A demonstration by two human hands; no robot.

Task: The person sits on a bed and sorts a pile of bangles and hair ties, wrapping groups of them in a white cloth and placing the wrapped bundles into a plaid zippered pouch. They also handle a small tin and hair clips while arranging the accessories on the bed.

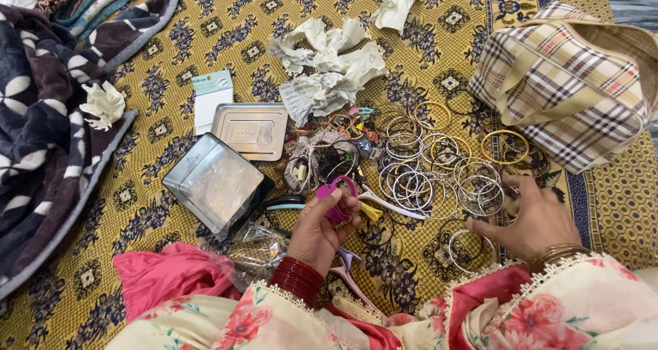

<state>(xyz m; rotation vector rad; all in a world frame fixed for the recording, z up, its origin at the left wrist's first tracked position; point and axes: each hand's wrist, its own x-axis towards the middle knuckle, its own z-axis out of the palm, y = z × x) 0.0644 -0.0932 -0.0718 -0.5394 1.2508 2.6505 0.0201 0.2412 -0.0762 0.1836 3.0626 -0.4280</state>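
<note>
Hands sorting bangles on a patterned cloth

Left hand [322,226] holds a magenta ring [336,194]; right hand [534,220] touches silver bangles [473,244] beside a plaid bag [569,82].

I see square metal tin [218,184] left of loose metal bangles [439,165] | checked fabric bag [569,82] right of them | crumpled white paper [329,65] behind | flat tin lid [251,129] behind tin

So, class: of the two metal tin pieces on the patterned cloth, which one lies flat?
The smaller, flat tin lid, beside the white card. The bigger tin box next to it sits tilted, nearer the left hand.
</note>
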